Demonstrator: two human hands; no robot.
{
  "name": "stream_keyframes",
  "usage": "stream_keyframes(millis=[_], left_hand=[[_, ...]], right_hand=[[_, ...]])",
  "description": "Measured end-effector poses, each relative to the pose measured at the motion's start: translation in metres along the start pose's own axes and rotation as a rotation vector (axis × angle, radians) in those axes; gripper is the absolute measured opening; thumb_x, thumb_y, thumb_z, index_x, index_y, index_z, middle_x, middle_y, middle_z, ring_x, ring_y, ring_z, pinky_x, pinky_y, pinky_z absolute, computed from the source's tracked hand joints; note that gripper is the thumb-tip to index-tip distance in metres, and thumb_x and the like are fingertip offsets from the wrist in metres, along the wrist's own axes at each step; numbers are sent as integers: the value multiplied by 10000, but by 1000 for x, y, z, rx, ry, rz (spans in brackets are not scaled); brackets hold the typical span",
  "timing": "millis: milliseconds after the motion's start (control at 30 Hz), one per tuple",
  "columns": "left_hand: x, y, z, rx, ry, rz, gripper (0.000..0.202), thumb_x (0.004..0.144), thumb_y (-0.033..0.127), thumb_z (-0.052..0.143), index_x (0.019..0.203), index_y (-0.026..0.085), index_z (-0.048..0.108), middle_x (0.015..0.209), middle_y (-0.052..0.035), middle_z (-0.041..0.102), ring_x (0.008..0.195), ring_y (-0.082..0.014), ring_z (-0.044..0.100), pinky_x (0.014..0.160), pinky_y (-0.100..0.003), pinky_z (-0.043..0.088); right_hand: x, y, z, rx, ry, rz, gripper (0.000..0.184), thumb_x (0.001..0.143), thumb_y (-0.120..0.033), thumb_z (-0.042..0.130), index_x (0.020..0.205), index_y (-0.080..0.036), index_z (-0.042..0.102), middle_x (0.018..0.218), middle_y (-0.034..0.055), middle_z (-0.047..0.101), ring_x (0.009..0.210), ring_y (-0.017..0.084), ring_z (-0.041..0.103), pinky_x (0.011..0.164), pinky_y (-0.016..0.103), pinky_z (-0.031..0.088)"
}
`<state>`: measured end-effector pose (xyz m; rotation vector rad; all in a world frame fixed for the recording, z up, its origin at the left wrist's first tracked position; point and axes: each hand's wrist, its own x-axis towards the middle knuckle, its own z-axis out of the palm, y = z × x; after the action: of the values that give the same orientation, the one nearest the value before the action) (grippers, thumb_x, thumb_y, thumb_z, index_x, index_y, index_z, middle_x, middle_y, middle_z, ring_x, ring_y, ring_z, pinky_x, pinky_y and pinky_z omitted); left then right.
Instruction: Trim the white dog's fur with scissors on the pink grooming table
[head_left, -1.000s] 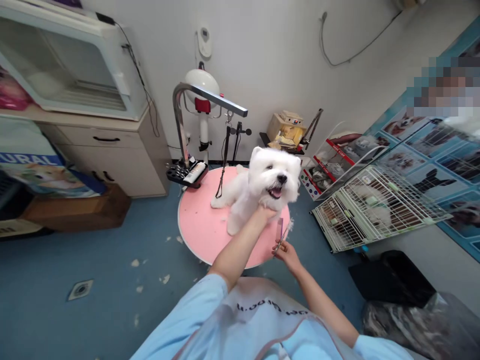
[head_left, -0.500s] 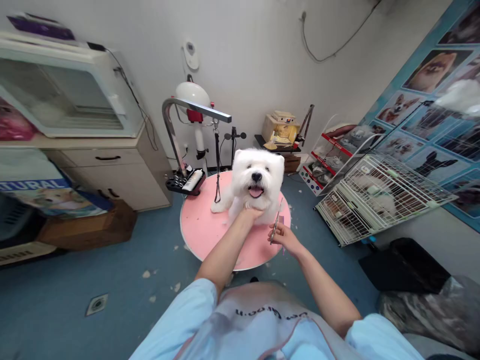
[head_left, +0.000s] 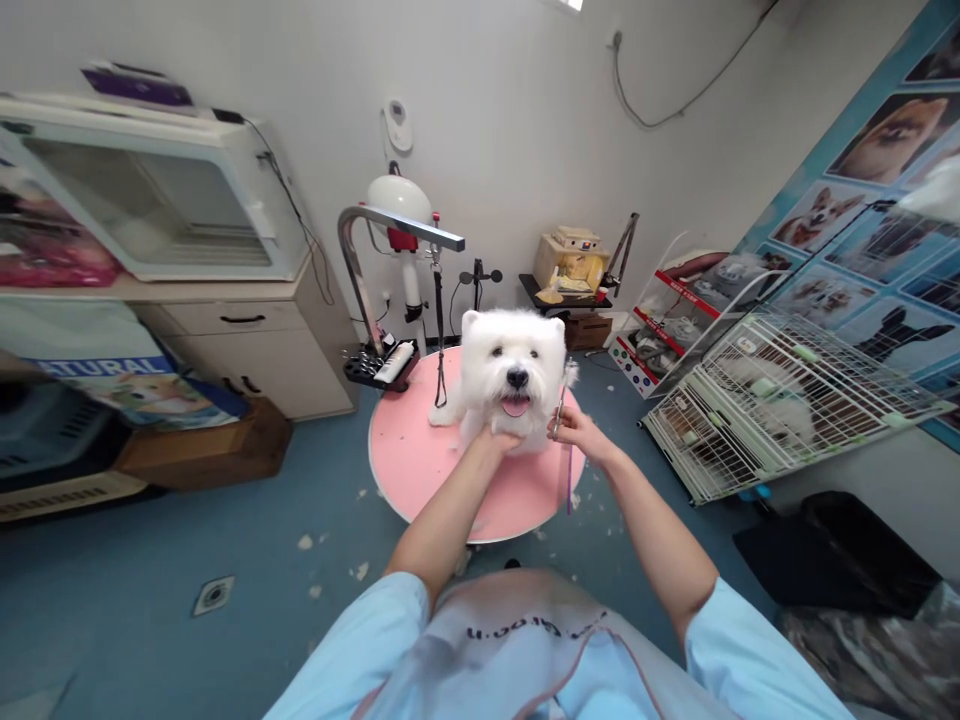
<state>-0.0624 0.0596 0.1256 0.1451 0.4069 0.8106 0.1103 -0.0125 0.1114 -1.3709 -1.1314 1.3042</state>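
Note:
A small white dog [head_left: 510, 375] stands on a round pink grooming table [head_left: 420, 465], facing me with its mouth open. My left hand [head_left: 501, 441] cups it under the chin, fingers buried in the fur. My right hand [head_left: 577, 428] is closed on a pair of scissors [head_left: 559, 408] held upright against the dog's right cheek. A purple comb [head_left: 569, 482] hangs down from the same hand. A black leash [head_left: 439, 340] dangles from the metal grooming arm [head_left: 397, 225] behind the dog.
A tool tray [head_left: 379, 362] sits at the table's back edge. A cabinet with a glass-fronted box [head_left: 165, 200] stands left. A white wire cage [head_left: 772, 400] is at the right. Fur tufts litter the blue floor [head_left: 225, 540]. A black bin [head_left: 847, 540] sits lower right.
My right hand has lifted the scissors from beside the table's edge up to the dog's cheek. The dog has turned its head to face me squarely. My left hand stays under the chin.

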Motion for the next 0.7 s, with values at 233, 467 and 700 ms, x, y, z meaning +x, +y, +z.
stream_keyframes(millis=[233,467,700], left_hand=[[-15,0,11,-12,112,-72,373,962,377,365,957,135,649,815,-105,725,717,-218,694,663,-337,591],[-5,-4,-6,-68,74,-92,452,917,479,441,1090,124,662,901,-118,724,845,-227,695,865,-378,579],[-5,-9,-7,-214,-64,-132,764,895,710,386,1220,60,625,1015,-179,715,1033,-267,679,991,-391,549]], right_hand=[[9,-9,-13,-91,-37,-75,428,612,-270,773,990,-198,585,804,-18,673,726,136,648,708,288,513],[14,-7,-23,-226,-37,-116,453,644,-313,768,1048,-204,595,871,1,668,735,146,634,748,324,529],[14,-3,-31,-374,-5,-133,459,673,-354,743,1079,-196,598,850,5,663,694,142,608,713,314,525]])
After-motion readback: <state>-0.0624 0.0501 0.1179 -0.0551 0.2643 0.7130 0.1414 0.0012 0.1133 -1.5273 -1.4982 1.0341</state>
